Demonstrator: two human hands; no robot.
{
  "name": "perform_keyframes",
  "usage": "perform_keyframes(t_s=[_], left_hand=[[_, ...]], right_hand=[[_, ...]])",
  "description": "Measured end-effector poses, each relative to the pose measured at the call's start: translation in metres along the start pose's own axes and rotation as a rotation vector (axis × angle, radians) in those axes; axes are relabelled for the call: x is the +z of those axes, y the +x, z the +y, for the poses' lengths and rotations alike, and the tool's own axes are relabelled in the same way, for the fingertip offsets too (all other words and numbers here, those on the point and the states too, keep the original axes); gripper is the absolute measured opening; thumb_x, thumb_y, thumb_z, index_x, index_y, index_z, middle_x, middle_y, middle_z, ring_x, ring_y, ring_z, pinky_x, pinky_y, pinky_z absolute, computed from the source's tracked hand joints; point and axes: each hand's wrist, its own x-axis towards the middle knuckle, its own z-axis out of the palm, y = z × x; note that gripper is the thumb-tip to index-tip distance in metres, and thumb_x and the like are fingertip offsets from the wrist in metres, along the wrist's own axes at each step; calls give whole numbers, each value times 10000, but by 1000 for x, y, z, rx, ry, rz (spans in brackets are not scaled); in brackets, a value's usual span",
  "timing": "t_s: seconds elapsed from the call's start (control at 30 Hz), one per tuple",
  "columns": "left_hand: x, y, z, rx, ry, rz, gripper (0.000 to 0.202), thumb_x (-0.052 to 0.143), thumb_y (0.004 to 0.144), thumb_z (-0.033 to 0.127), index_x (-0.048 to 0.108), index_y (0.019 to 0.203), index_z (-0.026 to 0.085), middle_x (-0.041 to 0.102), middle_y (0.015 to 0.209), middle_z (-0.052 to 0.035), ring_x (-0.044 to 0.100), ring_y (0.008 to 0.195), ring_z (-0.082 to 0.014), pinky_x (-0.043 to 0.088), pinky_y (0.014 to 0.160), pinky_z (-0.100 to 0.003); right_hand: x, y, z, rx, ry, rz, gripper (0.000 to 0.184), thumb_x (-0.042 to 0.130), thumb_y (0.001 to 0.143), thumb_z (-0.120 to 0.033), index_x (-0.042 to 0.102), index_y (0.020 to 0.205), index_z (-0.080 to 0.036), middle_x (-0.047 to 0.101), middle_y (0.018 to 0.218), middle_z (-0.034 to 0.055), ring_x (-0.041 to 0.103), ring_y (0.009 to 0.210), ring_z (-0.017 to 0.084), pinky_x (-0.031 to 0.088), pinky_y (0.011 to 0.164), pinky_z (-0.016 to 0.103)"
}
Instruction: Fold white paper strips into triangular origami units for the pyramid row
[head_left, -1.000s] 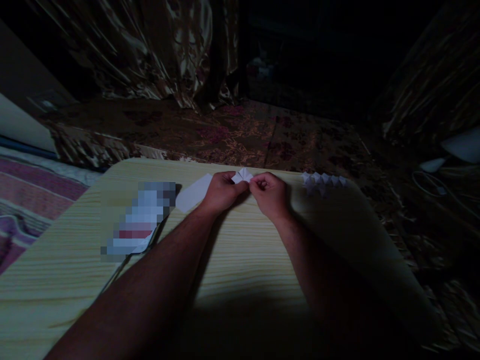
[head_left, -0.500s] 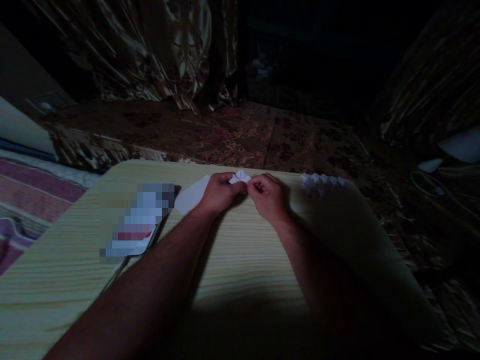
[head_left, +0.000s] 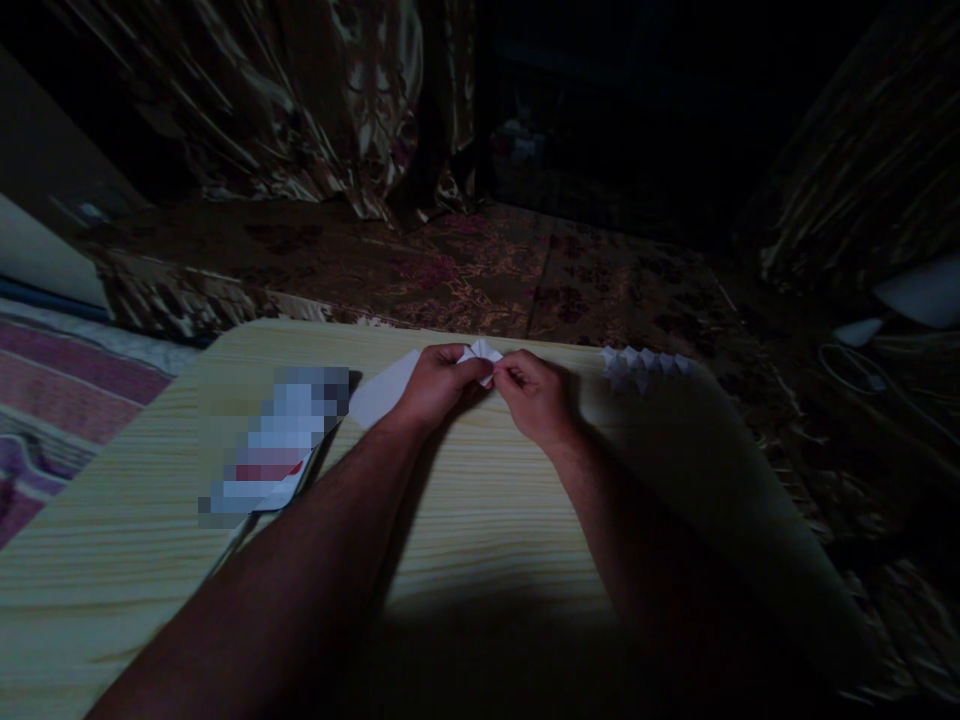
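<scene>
A small piece of folded white paper (head_left: 481, 350) is held between my two hands near the far edge of the table. My left hand (head_left: 437, 384) grips it from the left, thumb on top. On the other side my right hand (head_left: 534, 392) pinches its right corner between thumb and fingertips. Part of the paper is covered by my fingers. White sheets of paper (head_left: 384, 390) lie on the table just left of my left hand. To the right of my right hand stand several small folded white paper pieces (head_left: 646, 362), grouped in rows.
The light wooden table (head_left: 480, 500) has a blurred-out flat object (head_left: 277, 440) with a cable on its left. Beyond the far edge is a ledge with patterned cloth (head_left: 450, 260). A striped bedcover (head_left: 67, 380) is at left, a white lamp-like object (head_left: 919, 295) at right.
Both hands stay in nearly the same place. The folded paper has shifted slightly between the fingers, and its upper folds look a little more spread.
</scene>
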Motion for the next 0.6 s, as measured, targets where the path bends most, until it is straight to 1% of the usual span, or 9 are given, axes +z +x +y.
perform_keyframes(t_s=[0.07, 0.13, 0.27, 0.37, 0.43, 0.53, 0.6], left_hand=[[1, 0, 2, -6, -3, -2, 243, 646, 688, 355, 608, 597, 132, 560, 511, -10, 435, 430, -89, 294, 431, -228], [1, 0, 4, -10, -1, -6, 255, 650, 688, 362, 610, 595, 128, 564, 511, -15, 433, 425, -90, 290, 427, -230], [0, 2, 2, -15, -13, -10, 261, 659, 684, 363, 600, 586, 129, 547, 491, -9, 420, 412, -87, 277, 419, -232], [-1, 2, 1, -10, -29, -19, 267, 663, 690, 372, 601, 596, 130, 533, 482, 0, 408, 409, -82, 262, 417, -230], [-1, 2, 1, -1, -32, -26, 266, 670, 692, 372, 601, 607, 129, 532, 488, 2, 407, 416, -79, 254, 419, -227], [-1, 2, 1, 7, -28, -30, 269, 680, 693, 373, 596, 615, 129, 528, 498, 3, 406, 429, -77, 249, 426, -223], [0, 1, 1, 12, -21, -32, 271, 684, 690, 374, 595, 617, 129, 522, 504, 5, 402, 436, -75, 253, 432, -222]], right_hand=[[1, 0, 0, 16, 20, -5, 135, 516, 829, -262, 622, 753, -226, 674, 732, -21, 612, 695, 121, 466, 689, 222], [3, 0, 0, 43, 58, 6, 116, 530, 816, -267, 621, 756, -226, 670, 728, -19, 615, 690, 124, 475, 689, 228], [7, 1, 3, 142, 212, 51, 86, 565, 786, -295, 598, 795, -216, 662, 724, -6, 632, 685, 132, 495, 663, 238], [6, 4, 4, 232, 336, 59, 131, 574, 777, -328, 562, 797, -199, 647, 695, -9, 622, 633, 121, 491, 605, 227], [3, 6, 4, 288, 395, 55, 186, 573, 777, -368, 553, 747, -186, 618, 641, -16, 591, 565, 107, 467, 541, 214], [0, 9, 4, 342, 457, 2, 293, 555, 787, -434, 542, 654, -173, 561, 566, -26, 518, 482, 84, 422, 472, 201], [0, 10, 4, 374, 477, -30, 314, 557, 781, -452, 546, 644, -170, 546, 551, -31, 493, 463, 76, 403, 454, 198]])
